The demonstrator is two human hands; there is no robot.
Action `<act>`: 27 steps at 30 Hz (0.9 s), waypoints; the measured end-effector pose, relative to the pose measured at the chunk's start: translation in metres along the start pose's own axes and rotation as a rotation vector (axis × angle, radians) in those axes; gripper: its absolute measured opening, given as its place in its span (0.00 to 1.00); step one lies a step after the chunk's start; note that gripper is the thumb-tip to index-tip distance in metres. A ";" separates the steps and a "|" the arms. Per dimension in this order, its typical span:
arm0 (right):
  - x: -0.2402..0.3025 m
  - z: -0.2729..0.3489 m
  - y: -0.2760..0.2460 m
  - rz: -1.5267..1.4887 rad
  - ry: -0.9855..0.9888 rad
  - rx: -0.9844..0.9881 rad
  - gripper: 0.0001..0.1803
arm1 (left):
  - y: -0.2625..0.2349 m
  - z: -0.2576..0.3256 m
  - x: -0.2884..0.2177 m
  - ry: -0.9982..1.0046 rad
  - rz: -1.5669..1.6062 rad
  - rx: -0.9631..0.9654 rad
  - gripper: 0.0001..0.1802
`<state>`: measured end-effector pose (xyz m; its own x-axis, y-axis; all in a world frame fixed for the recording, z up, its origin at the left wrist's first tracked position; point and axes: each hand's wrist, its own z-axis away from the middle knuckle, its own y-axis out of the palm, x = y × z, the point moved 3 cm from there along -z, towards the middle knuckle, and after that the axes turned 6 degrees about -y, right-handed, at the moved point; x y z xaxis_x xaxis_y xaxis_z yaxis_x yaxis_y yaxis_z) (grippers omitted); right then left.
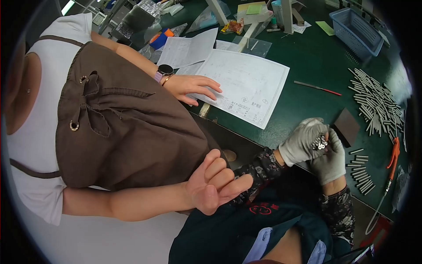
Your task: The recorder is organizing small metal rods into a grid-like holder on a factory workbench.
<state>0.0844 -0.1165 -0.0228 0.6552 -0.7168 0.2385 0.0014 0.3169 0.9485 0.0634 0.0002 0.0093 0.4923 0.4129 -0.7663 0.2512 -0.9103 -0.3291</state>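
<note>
My left hand (pixel 303 140), in a pale grey work glove, is closed around a bundle of short metal tubes (pixel 320 141) with their ends showing. My right hand (pixel 332 160), gloved alike, presses in from the right side of the bundle with its fingers curled; the glove hides part of its grip. Just beyond both hands a dark block (pixel 346 127) lies on the green table (pixel 303 105). To the right, several loose metal tubes (pixel 361 174) lie roughly in a row. Farther off is a large pile of similar tubes (pixel 376 101).
An orange air gun (pixel 394 154) with a hose lies at the right. A slim red-handled tool (pixel 317 88), a drawing sheet (pixel 246 83) and a blue basket (pixel 355 33) are farther back. At left, a person in a brown apron (pixel 132 132) rests one hand (pixel 193 86) on the papers.
</note>
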 end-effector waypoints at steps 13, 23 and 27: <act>-0.002 -0.007 0.012 -0.108 0.094 0.064 0.21 | -0.004 0.001 0.014 -0.149 0.294 0.098 0.26; -0.002 -0.006 0.006 -0.059 0.053 0.020 0.19 | -0.012 0.001 -0.002 0.067 0.070 0.010 0.23; -0.003 -0.009 -0.003 0.054 0.022 0.266 0.20 | -0.008 0.003 0.009 -0.014 0.177 0.040 0.22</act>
<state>0.0895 -0.1095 -0.0287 0.6650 -0.6889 0.2885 -0.2308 0.1778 0.9566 0.0633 0.0112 0.0029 0.5141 0.2456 -0.8218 0.1280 -0.9694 -0.2097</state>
